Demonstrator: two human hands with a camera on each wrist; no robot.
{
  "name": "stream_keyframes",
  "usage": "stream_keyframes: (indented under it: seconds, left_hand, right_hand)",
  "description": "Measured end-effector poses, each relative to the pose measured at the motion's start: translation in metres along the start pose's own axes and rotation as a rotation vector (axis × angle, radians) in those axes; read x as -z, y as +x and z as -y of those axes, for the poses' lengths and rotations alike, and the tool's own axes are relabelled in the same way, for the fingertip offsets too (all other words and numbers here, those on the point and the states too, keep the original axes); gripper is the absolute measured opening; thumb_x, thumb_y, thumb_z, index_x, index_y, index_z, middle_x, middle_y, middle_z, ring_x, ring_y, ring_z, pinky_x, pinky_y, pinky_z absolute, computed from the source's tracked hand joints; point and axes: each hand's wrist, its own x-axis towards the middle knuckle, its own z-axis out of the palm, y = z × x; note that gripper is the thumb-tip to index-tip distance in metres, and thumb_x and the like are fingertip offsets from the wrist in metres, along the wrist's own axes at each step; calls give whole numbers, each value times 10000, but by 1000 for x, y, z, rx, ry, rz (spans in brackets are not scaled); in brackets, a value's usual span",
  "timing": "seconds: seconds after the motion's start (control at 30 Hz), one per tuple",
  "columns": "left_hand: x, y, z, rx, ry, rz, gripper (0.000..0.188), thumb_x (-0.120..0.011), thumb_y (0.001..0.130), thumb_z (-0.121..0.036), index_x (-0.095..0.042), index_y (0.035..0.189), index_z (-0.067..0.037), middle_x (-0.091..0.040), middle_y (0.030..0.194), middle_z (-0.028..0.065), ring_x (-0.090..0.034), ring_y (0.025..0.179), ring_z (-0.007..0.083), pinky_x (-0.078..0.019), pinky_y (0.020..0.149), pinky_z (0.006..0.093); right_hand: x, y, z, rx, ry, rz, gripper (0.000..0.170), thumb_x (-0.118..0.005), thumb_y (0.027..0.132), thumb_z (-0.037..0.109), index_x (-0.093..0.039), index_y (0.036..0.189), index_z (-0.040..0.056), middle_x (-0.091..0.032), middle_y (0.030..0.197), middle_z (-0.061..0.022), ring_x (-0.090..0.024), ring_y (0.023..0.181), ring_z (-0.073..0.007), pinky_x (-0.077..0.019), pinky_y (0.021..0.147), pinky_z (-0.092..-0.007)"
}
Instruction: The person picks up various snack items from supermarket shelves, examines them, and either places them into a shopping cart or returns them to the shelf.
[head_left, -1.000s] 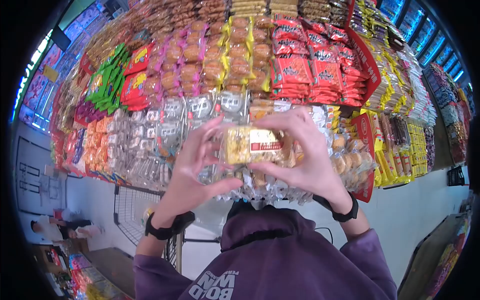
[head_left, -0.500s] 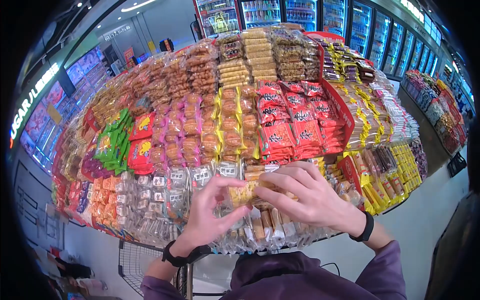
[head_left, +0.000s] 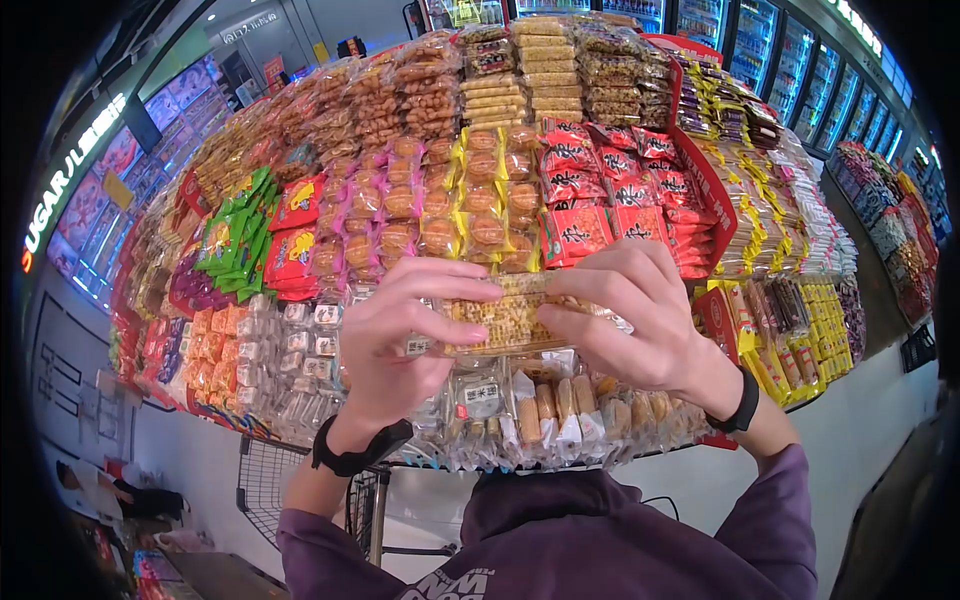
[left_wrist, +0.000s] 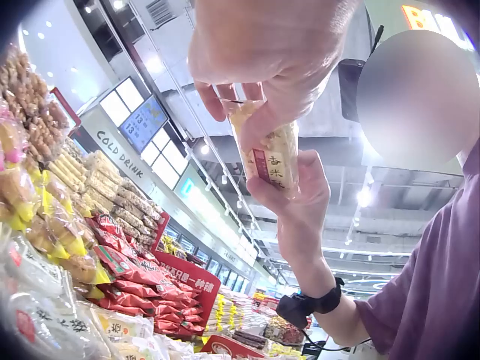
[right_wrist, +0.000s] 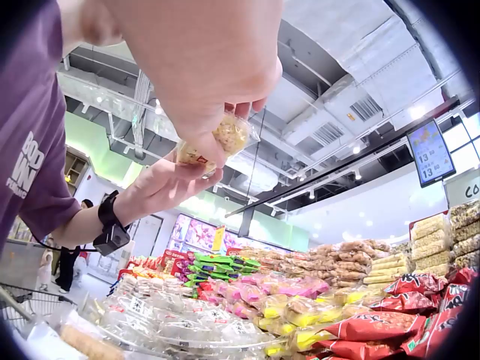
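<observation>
Between both hands, above the front of the snack display, is a clear-wrapped yellow puffed-grain bar [head_left: 510, 318]. My left hand [head_left: 405, 335] pinches its left end between fingers and thumb; my right hand [head_left: 635, 320] grips the right end. A printed label with a red patch shows on the wrapped bar [left_wrist: 271, 161] in the left wrist view, facing away from the head camera. In the right wrist view the bar [right_wrist: 229, 135] is partly hidden by my right hand [right_wrist: 199, 67].
Red snack packets [head_left: 575, 230], green packets [head_left: 238, 240] and clear-wrapped rolls [head_left: 565, 400] fill the tiered display. A wire cart [head_left: 265, 480] stands below its front edge at the left. Lit drink fridges line the back, and another display [head_left: 890, 215] is at the right.
The bar has been turned so its yellow grain side faces the head camera instead of the label. Since half a second ago, both hands appear higher in the head view.
</observation>
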Motion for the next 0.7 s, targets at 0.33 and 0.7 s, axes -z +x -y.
stream_keyframes:
  seconds: [0.33, 0.7]
  left_hand:
    - [-19, -1, -22, 658, -360, -28, 512, -759, 805, -22, -479, 1233, 7, -677, 1020, 101, -648, 956, 123, -510, 816, 255]
    - [-17, -3, 11, 878, -477, -63, 530, -587, 928, -49, -342, 1389, 46, -583, 1249, 174, -591, 1154, 231, -448, 975, 329]
  right_hand:
    - [9, 1, -7, -315, 277, 172, 526, -781, 778, 297, -564, 1184, 44, -594, 1108, -98, -564, 975, -256, -424, 889, -378]
    - [-28, 27, -100, -111, 103, 493, 383, -693, 814, 251, -580, 1131, 67, -602, 966, -113, -569, 1019, -252, -417, 874, -376]
